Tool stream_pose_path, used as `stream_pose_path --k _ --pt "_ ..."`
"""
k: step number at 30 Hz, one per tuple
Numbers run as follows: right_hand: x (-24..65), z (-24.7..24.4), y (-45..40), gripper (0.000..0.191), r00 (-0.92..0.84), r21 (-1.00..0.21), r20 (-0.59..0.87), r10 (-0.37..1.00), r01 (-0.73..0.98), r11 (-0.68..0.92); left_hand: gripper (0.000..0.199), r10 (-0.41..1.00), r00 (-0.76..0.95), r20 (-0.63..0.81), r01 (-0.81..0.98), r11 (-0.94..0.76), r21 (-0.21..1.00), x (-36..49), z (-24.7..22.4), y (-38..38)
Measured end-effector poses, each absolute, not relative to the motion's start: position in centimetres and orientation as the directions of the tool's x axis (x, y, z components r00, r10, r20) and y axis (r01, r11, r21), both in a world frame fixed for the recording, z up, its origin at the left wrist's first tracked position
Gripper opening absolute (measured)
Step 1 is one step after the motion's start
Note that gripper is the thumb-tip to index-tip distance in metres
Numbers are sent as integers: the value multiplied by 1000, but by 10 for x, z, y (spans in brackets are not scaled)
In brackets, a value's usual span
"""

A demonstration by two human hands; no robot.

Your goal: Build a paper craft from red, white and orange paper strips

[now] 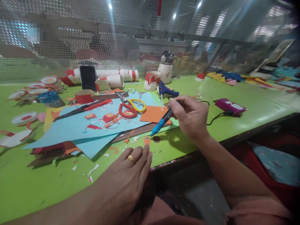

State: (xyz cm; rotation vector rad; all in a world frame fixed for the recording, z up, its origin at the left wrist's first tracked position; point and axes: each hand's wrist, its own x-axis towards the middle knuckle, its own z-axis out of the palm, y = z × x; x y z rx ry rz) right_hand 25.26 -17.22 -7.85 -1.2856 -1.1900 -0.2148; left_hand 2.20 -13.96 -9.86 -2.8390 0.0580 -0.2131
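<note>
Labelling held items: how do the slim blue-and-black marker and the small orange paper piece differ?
Pose: the slim blue-and-black marker is tilted in the right hand; the small orange paper piece lies flat, touched by the left hand. Shape: marker long, slender; paper piece short, rounded. Both show blue.

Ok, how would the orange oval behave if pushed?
The orange oval looks like paper, so probably light and bendy. Flat on the green table, it may slide, though the left hand at its edge might steady it.
</note>
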Motion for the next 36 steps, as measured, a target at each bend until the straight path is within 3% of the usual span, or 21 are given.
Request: stream_pose_path --k 7,12,18,36 --pt "247 -80 -173 15 376 -554 794 478 771 315 44 -96 978 185 -41 -959 -281 27 -101 -136" --pt "246 -81 -174 13 344 -518 807 479 801 298 41 -43 974 223 17 -965 -260 30 -107 -133" --pt "245 -81 -175 11 313 -486 818 483 825 287 42 -67 930 362 22 -972 -235 31 -125 -128" --pt "246 -82 -175 10 317 -462 827 464 853 241 41 -59 918 393 11 -985 -174 34 -127 -125"
